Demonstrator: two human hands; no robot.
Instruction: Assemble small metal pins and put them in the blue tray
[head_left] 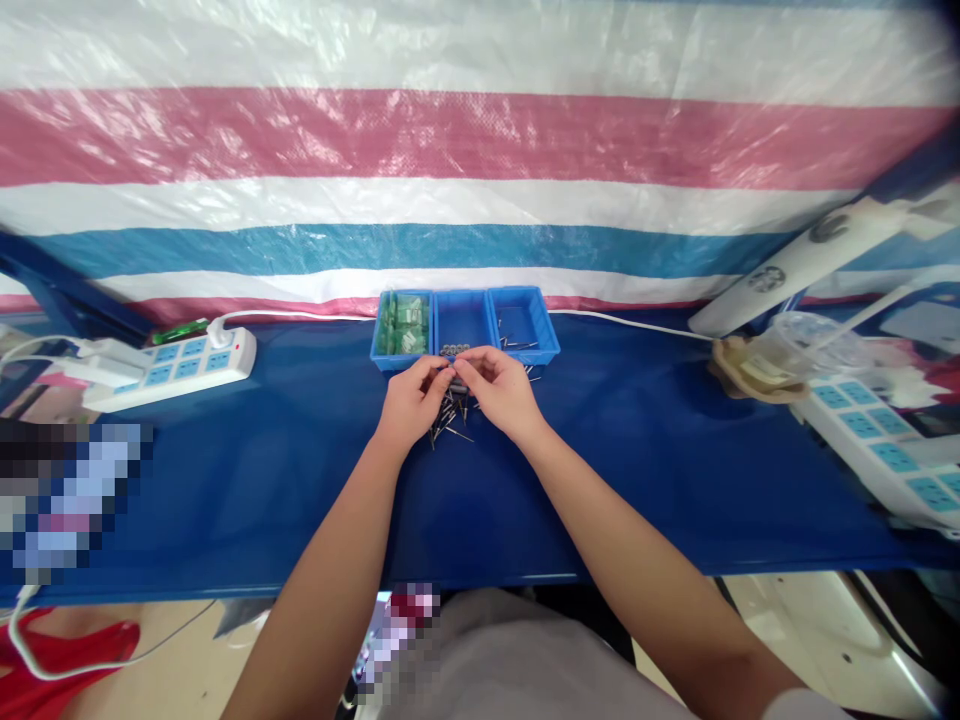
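My left hand (412, 402) and my right hand (501, 390) meet over the middle of the blue table, fingertips pinched together. Whatever they pinch is too small and covered to name. Beneath the fingers lies a loose pile of thin dark metal pins (448, 418), possibly screws or rivets. Just beyond my hands stand three joined blue bins. The left bin (380, 340) holds green and clear packets (410, 325). Some small round metal parts (455, 350) sit at the front of the middle bin (461, 310). A few thin pins (517, 344) lie in the right bin (517, 305).
A white power strip (184, 365) with plugs lies at the left, another power strip (877, 440) at the right. Near the latter are a clear plastic cup (814, 345) and a white tube (795, 262). A striped plastic sheet (480, 140) hangs behind the blue table (637, 480).
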